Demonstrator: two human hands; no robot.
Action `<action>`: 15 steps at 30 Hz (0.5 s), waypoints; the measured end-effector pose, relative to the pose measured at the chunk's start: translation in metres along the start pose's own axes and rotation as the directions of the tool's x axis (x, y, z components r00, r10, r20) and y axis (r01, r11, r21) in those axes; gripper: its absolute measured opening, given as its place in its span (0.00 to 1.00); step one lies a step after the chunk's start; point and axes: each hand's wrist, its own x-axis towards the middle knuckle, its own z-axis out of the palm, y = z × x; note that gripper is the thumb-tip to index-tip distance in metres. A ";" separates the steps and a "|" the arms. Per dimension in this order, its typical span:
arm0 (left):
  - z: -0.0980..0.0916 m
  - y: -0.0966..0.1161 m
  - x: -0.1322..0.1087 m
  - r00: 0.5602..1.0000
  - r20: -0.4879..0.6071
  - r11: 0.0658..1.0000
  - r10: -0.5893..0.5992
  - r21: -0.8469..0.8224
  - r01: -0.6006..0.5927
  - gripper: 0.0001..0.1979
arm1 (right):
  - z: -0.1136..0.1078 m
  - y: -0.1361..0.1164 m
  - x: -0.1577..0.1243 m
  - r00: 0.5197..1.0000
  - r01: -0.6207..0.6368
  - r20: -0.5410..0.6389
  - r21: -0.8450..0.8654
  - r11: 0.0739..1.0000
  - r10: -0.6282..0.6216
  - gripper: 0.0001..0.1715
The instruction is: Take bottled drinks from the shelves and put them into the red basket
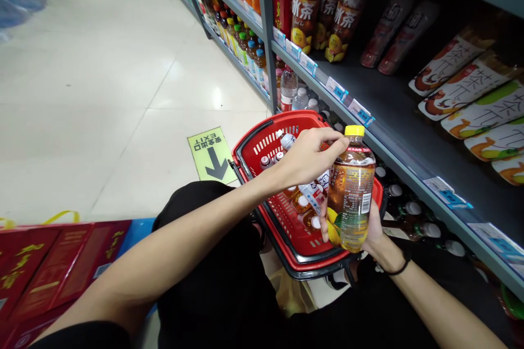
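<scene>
An iced tea bottle with a yellow cap stands nearly upright above the basket, the barcode side of its label facing me. My right hand is wrapped round its lower part from behind, most of the fingers hidden by the bottle. At the bottle's neck, just under the cap, the thumb and fingertips of my left hand are closed against it. Below both hands sits a red shopping basket with black handles. Inside it lie several bottles with white caps, among them a bottle with a white label.
To the right, a grey shelf carries iced tea bottles and white-labelled bottles. More capped bottles stand beneath its edge. A green exit sign marks the floor. Red boxes are at lower left.
</scene>
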 end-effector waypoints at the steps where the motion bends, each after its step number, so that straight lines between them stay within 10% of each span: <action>1: 0.000 0.000 0.000 1.000 -0.002 1.000 -0.002 -0.004 0.002 0.17 | 0.000 0.000 0.000 1.000 0.005 -0.007 0.000 1.000 -0.005 0.40; 10: 0.007 -0.008 0.000 0.992 0.034 0.949 -0.119 -0.291 0.124 0.18 | 0.004 -0.001 0.001 0.999 0.018 -0.027 -0.010 1.000 -0.018 0.38; 15: 0.016 -0.007 0.001 0.927 0.231 0.676 -0.297 -0.634 0.375 0.19 | 0.004 0.001 0.001 0.998 0.059 -0.014 -0.018 0.998 -0.059 0.39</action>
